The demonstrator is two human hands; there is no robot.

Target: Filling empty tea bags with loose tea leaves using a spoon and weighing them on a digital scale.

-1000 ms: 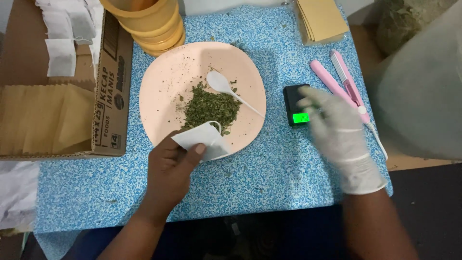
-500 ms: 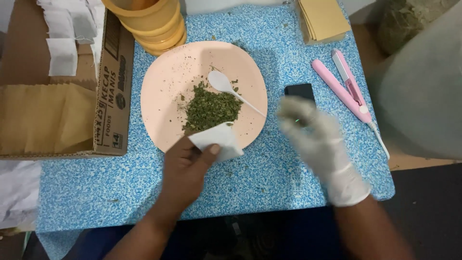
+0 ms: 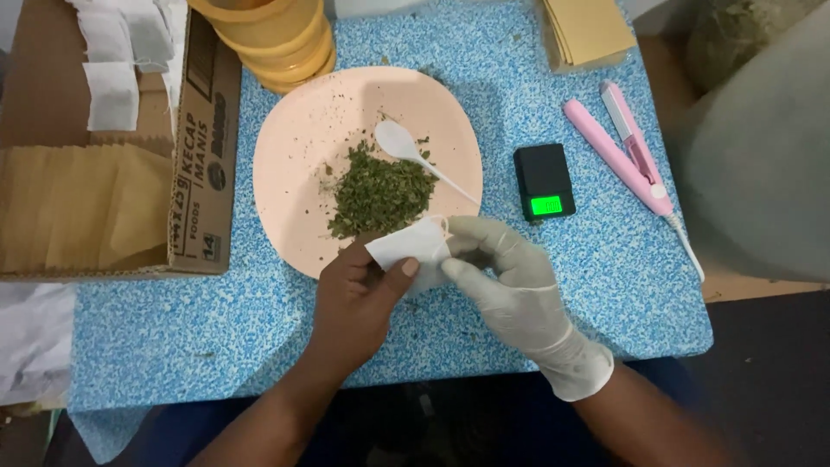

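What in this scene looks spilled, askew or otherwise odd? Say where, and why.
Green flakes lie scattered across the pink plate away from the main leaf pile, and a few specks dot the blue tabletop. Only the right hand wears a glove; the left hand is bare. Both pinch the white sachet.

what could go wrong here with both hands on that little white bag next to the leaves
1. The white filter bag is pinched by the bare left hand and the gloved right hand; thin paper pulled two ways may tear.
2. It sits at the rim of the pink plate, so dried leaves could spill onto the blue table.
3. The white spoon lies in the leaves; a bump could flick them towards the small scale.
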